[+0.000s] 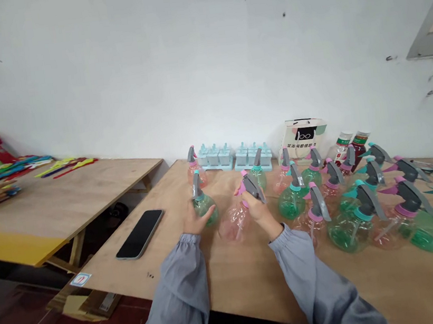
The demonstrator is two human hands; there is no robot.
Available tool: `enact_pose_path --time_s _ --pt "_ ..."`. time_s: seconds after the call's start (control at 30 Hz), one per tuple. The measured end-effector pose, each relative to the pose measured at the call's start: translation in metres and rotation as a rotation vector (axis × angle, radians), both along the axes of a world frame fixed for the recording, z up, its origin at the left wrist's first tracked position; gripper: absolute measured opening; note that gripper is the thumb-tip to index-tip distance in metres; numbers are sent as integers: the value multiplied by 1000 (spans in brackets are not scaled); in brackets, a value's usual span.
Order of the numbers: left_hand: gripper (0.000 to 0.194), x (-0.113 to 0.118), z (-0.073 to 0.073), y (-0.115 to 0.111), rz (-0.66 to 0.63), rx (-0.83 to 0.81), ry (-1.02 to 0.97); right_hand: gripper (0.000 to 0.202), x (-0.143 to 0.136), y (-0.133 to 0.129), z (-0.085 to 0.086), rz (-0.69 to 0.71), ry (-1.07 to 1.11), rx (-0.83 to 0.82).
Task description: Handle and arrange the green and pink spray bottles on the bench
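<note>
My left hand (pixel 198 217) is wrapped round a green spray bottle (pixel 206 203) with a grey trigger head, which stands upright on the wooden table. In my right hand (pixel 258 208) is the grey and pink head of a pink spray bottle (pixel 234 223), tilted, its clear round body to the left of the hand. Behind my left hand stands another pink spray bottle (pixel 196 176). On the right, several green and pink spray bottles (pixel 350 226) stand close together, the nearest just beside my right wrist.
A black phone (pixel 140 234) lies on the wooden table (pixel 251 279) at the left. Along the wall are light blue popsicle molds (pixel 235 155), a white box (pixel 301 140) and two bottles with green and white caps (pixel 344 139). A second table (pixel 97 199) holds colourful strips.
</note>
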State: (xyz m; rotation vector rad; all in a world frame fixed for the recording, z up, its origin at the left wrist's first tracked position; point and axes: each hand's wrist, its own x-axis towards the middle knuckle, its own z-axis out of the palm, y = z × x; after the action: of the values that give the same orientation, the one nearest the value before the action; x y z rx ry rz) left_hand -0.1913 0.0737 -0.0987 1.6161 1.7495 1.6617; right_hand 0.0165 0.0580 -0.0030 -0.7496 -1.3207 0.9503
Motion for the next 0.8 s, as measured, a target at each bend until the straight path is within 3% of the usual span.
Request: enact_pose_path --time_s 0.23,0.43,0.57,0.67,0.8 --pt "66 1 3 -2 -8 -35 21 20 11 17 -20 -224 -229 230" --pt "66 -1 1 1 -26 -16 5 20 34 40 -27 -368 -202 201" --pt "66 -6 -2 4 -43 -1 12 46 38 50 -27 -445 -172 135" --pt "66 -9 -6 6 -49 -10 10 71 36 56 -30 -522 -168 203" --pt "67 -11 -8 7 -39 -40 29 81 35 61 -34 -653 -200 306"
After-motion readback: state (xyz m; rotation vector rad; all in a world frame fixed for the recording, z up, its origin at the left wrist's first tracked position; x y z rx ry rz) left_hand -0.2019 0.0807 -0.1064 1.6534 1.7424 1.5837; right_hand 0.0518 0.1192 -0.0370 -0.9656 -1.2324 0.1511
